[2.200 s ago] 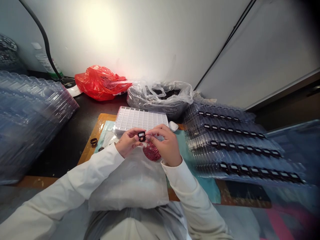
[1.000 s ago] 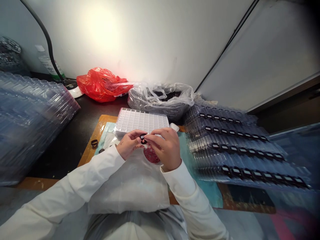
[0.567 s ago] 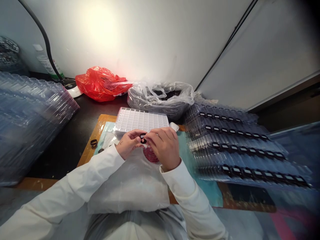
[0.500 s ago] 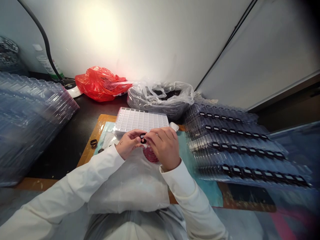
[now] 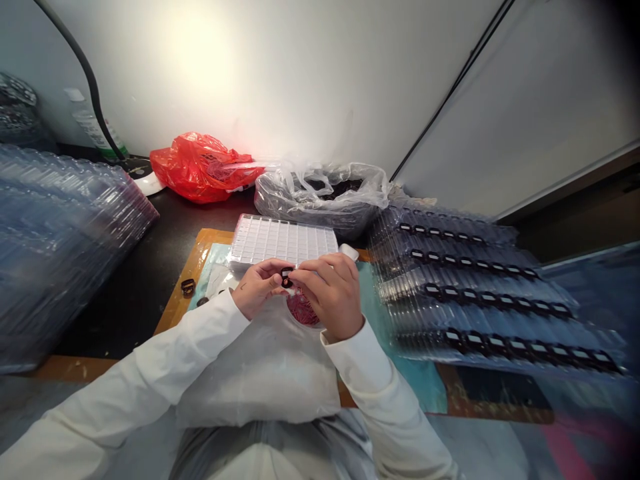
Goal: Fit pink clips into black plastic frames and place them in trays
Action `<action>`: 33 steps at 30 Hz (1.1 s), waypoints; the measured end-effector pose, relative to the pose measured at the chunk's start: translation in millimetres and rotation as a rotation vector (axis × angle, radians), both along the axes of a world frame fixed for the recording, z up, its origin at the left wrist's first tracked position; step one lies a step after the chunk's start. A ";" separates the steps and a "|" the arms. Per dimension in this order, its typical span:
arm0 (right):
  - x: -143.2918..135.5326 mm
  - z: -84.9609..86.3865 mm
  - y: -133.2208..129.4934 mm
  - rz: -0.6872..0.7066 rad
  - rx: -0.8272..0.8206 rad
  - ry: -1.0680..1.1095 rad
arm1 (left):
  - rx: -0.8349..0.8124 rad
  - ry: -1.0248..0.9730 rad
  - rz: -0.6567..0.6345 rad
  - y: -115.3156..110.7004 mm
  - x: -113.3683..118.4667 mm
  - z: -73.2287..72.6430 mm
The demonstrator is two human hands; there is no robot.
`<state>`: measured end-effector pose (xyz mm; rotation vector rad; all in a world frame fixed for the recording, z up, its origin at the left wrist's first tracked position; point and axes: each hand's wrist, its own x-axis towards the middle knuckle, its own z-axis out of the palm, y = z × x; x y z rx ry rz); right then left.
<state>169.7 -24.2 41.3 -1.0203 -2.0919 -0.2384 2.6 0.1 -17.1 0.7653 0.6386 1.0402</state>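
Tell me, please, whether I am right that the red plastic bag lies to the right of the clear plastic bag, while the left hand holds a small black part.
Not quite: the red plastic bag lies to the left of the clear plastic bag, as the head view shows. The rest stands: the left hand holds a small black part.

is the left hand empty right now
No, the left hand holds a small black part, just this side of the white gridded tray.

Left arm (image 5: 145,360) and right arm (image 5: 383,383) converge — left grip (image 5: 257,291) pinched, right grip (image 5: 332,293) curled just beside it
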 end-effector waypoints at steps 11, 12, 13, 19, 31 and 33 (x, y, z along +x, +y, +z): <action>0.6 -4.2 3.3 -0.001 -0.012 -0.078 | 0.009 0.049 -0.010 -0.2 0.6 1.5; 0.5 -4.3 3.4 -0.010 -0.002 -0.078 | 0.009 0.051 -0.009 -0.5 0.6 1.6; 0.5 -4.5 3.4 -0.017 0.006 -0.078 | 0.008 0.055 -0.009 -0.8 0.6 1.7; 1.5 -5.4 2.4 -0.018 -0.005 -0.073 | 0.047 0.078 0.011 -0.2 0.1 0.7; -0.2 -3.5 -1.3 -0.033 0.065 -0.105 | 0.058 0.100 0.029 -0.2 0.7 4.1; -0.8 -4.3 -1.3 -0.043 0.085 -0.096 | 0.073 0.103 0.036 -0.5 1.1 5.0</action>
